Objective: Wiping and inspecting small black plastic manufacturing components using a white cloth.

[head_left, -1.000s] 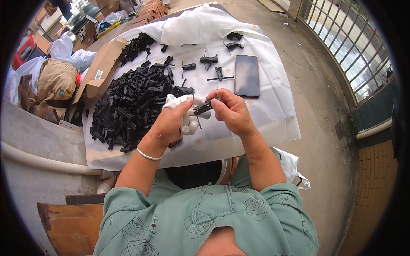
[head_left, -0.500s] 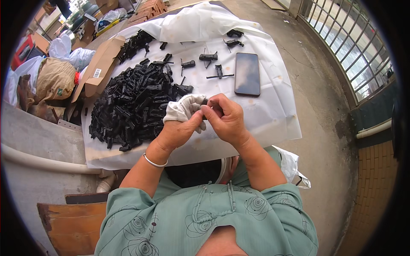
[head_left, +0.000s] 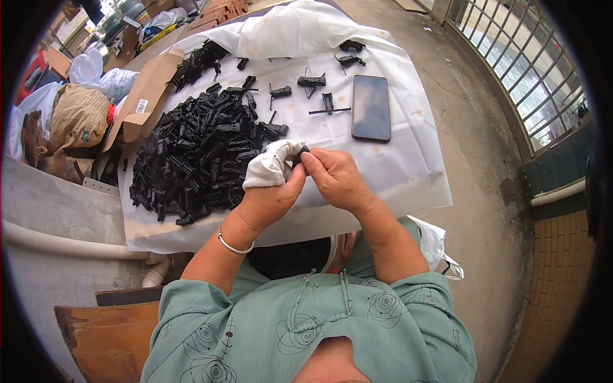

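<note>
Both hands meet over the near middle of the covered table, closed on one small black plastic part [head_left: 299,157]. A white cloth glove covers the fingers of my left hand [head_left: 274,179], while its thumb is bare and presses against the part. Bare-fingered, my right hand [head_left: 335,177] pinches the part from the other side. Fingers and cloth hide most of it, so its full shape does not show. To the left lies a large heap of black plastic parts [head_left: 198,153]. Beyond my hands are loose black pieces with thin arms, among them one T-shaped piece [head_left: 328,104].
A dark-screened phone [head_left: 371,108] lies right of the loose pieces on the white plastic sheet [head_left: 408,172]. An opened cardboard box [head_left: 142,105] stands along the left edge, with sacks and bags [head_left: 80,115] beyond it. A barred gate [head_left: 517,64] is at the far right.
My right hand's fingers have closed further over the black part, and its wrist has turned slightly. The left hand stays nearly in place, its gloved fingers more curled.
</note>
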Demonstrator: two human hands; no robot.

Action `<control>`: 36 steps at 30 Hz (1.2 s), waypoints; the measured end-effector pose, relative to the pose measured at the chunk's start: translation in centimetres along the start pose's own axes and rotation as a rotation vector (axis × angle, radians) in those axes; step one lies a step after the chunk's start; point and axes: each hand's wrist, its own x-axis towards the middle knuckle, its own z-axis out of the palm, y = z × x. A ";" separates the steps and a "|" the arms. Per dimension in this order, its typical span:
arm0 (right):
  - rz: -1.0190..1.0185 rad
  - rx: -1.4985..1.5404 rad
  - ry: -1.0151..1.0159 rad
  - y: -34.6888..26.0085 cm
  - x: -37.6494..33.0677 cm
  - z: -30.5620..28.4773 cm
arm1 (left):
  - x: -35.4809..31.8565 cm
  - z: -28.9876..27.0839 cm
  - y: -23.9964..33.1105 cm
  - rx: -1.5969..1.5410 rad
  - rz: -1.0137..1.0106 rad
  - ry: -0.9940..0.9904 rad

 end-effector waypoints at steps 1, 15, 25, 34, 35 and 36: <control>0.000 -0.001 0.000 0.1 0.0 0.3 | 0.1 0.1 -0.1 -0.001 0.000 0.000; 0.109 -0.259 -0.092 -0.4 0.0 -1.0 | 1.3 -2.0 -0.4 -0.463 -0.180 -0.006; 0.093 0.107 0.004 0.5 -0.1 -0.8 | 0.6 -1.8 1.6 -0.380 -0.263 -0.350; -0.059 0.026 -0.047 0.5 0.0 -0.1 | 0.6 -1.1 0.5 -0.159 -0.129 -0.195; -0.057 0.026 -0.046 0.7 0.0 0.0 | 0.7 -0.8 0.1 -0.160 -0.130 -0.196; -0.029 -0.005 -0.045 0.9 0.1 0.1 | 0.7 -0.5 -0.5 0.067 0.051 -0.136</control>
